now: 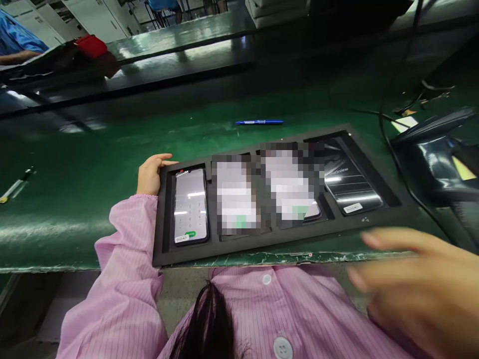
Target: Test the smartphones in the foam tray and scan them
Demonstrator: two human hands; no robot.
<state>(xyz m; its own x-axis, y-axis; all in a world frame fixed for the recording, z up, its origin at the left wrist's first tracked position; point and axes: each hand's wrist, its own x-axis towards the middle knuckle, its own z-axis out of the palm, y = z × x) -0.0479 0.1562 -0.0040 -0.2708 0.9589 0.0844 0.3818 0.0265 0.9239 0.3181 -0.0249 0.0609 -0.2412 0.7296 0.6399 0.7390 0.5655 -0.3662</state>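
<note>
A black tray (239, 248) with recessed slots lies at a slant along the front edge of the green bench. My left hand (150, 173) grips its left end, some fingers hidden behind the rim. In the leftmost slot a smartphone (190, 204) shows a dial pad with a green call button. Two middle phones (235, 194) are pixelated over. The rightmost phone (352, 174) has a dark screen with a white label at its lower edge. My right hand (422, 274), smeared by motion, hovers off the tray's lower right corner, fingers stretched out and nothing seen in them.
Behind the tray lies a blue pen (259, 122). A black scanner-like device (434, 159) and a cable (396, 149) are at the right. Another pen-like item (17, 187) lies far left. Across the bench is a person's blue sleeve (18, 35) beside a red object (91, 46).
</note>
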